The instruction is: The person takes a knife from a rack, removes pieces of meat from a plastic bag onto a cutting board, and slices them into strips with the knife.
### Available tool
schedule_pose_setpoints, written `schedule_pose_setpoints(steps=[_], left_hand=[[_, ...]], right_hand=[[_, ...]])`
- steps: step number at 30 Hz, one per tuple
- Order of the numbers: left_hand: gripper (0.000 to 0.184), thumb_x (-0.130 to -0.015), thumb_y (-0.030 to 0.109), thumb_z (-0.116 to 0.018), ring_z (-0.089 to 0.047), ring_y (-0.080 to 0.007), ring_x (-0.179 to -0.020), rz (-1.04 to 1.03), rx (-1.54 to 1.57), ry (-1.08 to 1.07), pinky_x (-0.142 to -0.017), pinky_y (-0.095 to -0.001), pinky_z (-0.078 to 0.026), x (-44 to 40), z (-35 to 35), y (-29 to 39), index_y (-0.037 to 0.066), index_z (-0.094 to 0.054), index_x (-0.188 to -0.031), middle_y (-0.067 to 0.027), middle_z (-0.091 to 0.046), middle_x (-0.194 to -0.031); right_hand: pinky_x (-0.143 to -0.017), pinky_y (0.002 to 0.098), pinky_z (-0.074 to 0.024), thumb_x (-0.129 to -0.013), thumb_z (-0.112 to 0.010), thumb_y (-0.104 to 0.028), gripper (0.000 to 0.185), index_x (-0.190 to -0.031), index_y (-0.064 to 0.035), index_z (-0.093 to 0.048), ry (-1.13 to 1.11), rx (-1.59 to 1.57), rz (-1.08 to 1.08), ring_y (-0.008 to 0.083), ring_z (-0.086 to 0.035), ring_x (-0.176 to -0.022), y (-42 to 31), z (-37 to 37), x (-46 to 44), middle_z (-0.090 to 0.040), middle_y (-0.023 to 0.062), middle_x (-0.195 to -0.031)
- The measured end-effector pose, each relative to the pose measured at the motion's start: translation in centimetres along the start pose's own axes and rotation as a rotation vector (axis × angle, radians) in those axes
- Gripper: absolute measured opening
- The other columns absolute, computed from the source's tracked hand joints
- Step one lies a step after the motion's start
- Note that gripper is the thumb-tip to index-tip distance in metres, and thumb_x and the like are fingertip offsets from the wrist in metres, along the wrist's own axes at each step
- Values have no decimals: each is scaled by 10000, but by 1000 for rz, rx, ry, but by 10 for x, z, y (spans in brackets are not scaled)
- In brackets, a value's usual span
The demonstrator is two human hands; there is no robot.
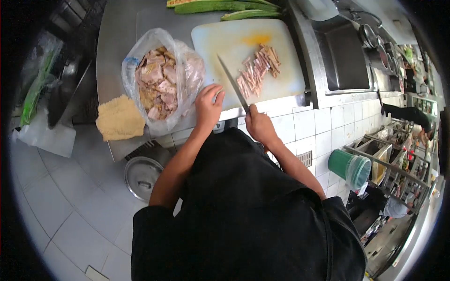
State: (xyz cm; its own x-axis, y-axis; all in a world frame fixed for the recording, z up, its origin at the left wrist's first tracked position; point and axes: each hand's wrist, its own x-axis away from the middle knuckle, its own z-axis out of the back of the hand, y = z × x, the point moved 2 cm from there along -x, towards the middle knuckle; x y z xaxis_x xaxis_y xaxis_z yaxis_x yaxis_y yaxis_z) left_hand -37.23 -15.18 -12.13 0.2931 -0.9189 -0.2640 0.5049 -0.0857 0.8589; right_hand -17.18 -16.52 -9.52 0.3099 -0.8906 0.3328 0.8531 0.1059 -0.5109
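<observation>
My right hand (260, 125) is wrapped round the handle of a kitchen knife (232, 82), whose blade points up and left over the near part of a white cutting board (208, 40). Sliced meat strips (253, 77) lie on the board to the right of the blade. Close to the board's near left corner is my left hand (209, 104), its fingers slightly bent and apart, with nothing visible in them. It is beside a clear plastic bag (180, 51) full of meat pieces (161, 84); whether it touches the bag I cannot tell.
A folded tan cloth (120, 118) lies at the counter's left corner. Long green vegetables (225, 6) are behind the board. To the right is a metal sink (340, 56). A lidded pot (143, 175) and a green bin (344, 164) stand below counter height.
</observation>
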Motion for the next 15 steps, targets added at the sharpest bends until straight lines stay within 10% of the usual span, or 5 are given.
schedule_pose_setpoints(steps=[15], left_hand=[[185,-865,58,-721,-719,-229,-807,181,117,-20,-737,-322,-561,16,8,21,-42,-719,-1020,-142,-732,-1015]], right_hand=[[-760,630,-500,-926,-520,-205,253,-1079,-12,-466,111,99,119,549,-638,-794,91,54,-95,-647,355,-810]])
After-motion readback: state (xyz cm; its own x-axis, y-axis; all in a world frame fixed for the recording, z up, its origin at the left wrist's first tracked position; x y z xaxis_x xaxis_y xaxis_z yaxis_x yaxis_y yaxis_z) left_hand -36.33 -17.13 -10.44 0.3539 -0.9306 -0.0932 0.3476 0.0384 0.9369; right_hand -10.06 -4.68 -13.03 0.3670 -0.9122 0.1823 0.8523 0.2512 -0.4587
